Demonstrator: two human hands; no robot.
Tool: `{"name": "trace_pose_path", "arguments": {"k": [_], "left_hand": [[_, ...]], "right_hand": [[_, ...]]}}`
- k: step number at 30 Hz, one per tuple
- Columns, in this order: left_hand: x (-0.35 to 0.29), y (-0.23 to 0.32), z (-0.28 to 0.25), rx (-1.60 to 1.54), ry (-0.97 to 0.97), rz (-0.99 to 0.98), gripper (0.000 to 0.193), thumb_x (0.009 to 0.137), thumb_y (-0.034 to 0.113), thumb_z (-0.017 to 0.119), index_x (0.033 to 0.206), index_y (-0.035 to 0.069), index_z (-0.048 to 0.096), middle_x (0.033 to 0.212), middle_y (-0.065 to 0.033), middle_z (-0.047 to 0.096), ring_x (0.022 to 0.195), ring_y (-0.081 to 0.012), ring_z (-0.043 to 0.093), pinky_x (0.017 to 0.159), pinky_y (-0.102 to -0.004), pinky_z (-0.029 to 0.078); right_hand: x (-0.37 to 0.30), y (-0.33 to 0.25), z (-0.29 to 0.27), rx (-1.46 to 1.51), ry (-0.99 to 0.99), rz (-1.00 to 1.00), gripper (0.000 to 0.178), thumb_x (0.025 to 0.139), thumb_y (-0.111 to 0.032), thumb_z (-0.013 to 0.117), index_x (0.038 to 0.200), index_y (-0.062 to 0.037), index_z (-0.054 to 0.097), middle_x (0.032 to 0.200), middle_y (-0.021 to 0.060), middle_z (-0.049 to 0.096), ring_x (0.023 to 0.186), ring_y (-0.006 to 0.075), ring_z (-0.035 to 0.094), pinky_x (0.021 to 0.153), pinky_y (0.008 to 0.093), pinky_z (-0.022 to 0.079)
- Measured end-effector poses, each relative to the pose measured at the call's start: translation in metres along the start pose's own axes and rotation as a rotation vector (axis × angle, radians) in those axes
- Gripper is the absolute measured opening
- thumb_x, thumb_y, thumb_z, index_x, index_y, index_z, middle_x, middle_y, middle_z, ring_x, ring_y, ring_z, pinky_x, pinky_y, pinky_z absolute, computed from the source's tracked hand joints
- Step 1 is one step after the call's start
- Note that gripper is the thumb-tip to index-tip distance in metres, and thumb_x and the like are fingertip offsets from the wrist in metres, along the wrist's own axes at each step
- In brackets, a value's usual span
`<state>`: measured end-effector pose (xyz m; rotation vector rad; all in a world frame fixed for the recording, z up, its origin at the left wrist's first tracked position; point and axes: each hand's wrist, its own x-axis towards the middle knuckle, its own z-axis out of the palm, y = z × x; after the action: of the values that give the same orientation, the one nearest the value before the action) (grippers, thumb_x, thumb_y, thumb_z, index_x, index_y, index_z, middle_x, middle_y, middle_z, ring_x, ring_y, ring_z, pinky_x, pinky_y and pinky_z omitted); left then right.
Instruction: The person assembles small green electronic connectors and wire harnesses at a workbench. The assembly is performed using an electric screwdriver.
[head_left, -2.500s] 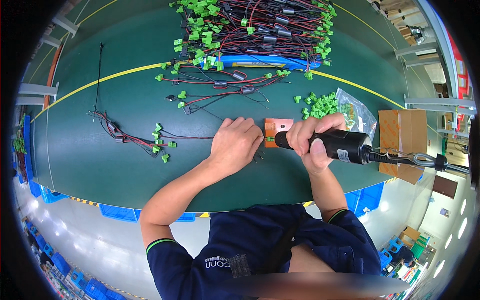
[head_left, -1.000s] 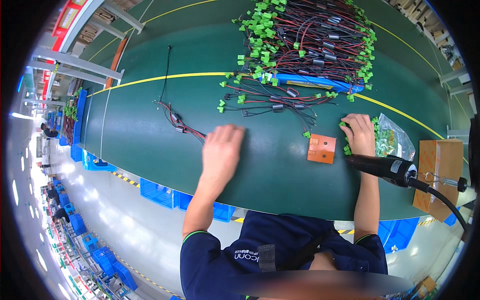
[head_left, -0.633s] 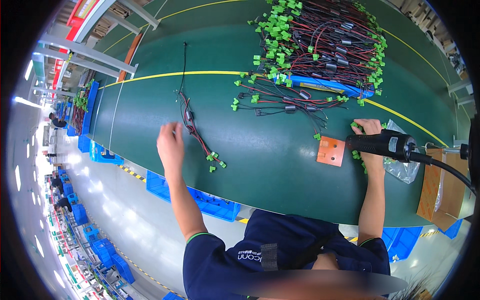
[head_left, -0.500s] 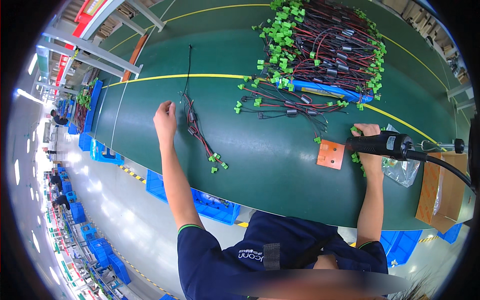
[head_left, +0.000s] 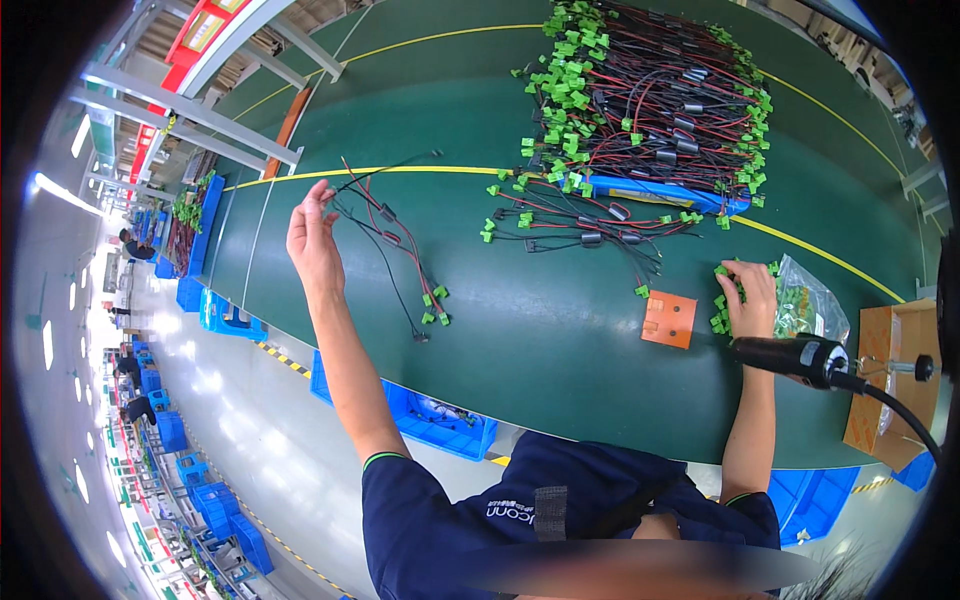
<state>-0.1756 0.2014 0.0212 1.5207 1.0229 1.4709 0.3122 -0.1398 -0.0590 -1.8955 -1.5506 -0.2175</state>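
Note:
Raised at the left, my left hand (head_left: pixel 316 235) pinches the wire ends of a cable harness (head_left: pixel 388 238). This harness has red and black wires, dark cylinders along them and green connectors at its near end. One black wire sticks out to the right of my fingertips. At the right side of the table, my right hand (head_left: pixel 752 296) bends its fingers down among loose green connectors (head_left: pixel 719 322). What lies between those fingertips is too small to make out. An orange fixture block (head_left: pixel 669 320) lies left of that hand.
A large heap of harnesses (head_left: pixel 660 110) fills a blue tray (head_left: pixel 665 193) at the back, with several more in front of it. A clear bag of green connectors (head_left: pixel 812 305), a black cylindrical tool (head_left: pixel 790 357) on a stand and an open cardboard box (head_left: pixel 880 400) are at the right.
My left hand has moved slightly left and farther back, taking hold of the harness and shifting its wires. My right hand has moved over the loose connectors, its fingers now in plain view.

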Motion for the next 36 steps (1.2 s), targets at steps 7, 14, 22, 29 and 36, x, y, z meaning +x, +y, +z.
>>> {"name": "trace_pose_path", "arguments": {"k": [7,14,22,29,36], "left_hand": [[0.001,0.04,-0.019,-0.296,0.09,0.17,0.027,0.114,0.029,0.045,0.11,0.005,0.056,0.13,-0.0207,0.07,0.121,-0.0325,0.067,0.099,-0.0472,0.055],[0.021,0.097,-0.019,-0.004,0.2,0.247,0.026,0.115,0.027,0.039,0.111,0.002,0.048,0.121,-0.0259,0.07,0.119,-0.0376,0.068,0.105,-0.0512,0.055],[0.04,0.097,-0.045,-0.356,0.047,0.172,0.032,0.114,0.032,0.043,0.097,0.007,0.051,0.103,-0.0154,0.069,0.107,-0.0337,0.068,0.102,-0.0561,0.056],[0.026,0.135,-0.026,-0.402,0.055,0.473,0.03,0.115,0.021,0.042,0.089,0.007,0.045,0.077,-0.008,0.054,0.063,-0.0169,0.043,0.056,-0.0303,0.036],[-0.064,0.103,0.061,0.882,-0.503,0.987,0.012,0.093,-0.007,0.06,0.087,0.003,0.059,0.079,-0.011,0.065,0.066,-0.0243,0.061,0.058,-0.0347,0.049]], "right_hand": [[0.0,-0.007,0.0,0.055,-0.006,0.034,0.02,0.088,-0.005,0.077,0.107,-0.0032,0.07,0.097,0.0104,0.071,0.089,0.029,0.065,0.085,0.0414,0.049],[-0.004,-0.003,0.003,0.095,-0.003,0.053,0.021,0.088,-0.003,0.077,0.108,-0.0021,0.07,0.094,0.0117,0.07,0.084,0.03,0.067,0.083,0.0421,0.05],[-0.007,0.006,0.009,0.134,0.0,0.064,0.022,0.089,-0.005,0.077,0.109,-0.0032,0.07,0.098,0.0124,0.071,0.085,0.0293,0.068,0.083,0.0414,0.053],[-0.029,0.022,0.015,0.381,-0.048,0.304,0.029,0.094,0.004,0.071,0.122,-0.0052,0.071,0.107,0.0073,0.072,0.101,0.0218,0.07,0.093,0.0349,0.054],[-0.022,0.017,0.015,0.3,-0.07,0.255,0.035,0.092,0.011,0.068,0.125,-0.001,0.067,0.105,0.0092,0.07,0.098,0.0191,0.068,0.093,0.0321,0.054]]}}
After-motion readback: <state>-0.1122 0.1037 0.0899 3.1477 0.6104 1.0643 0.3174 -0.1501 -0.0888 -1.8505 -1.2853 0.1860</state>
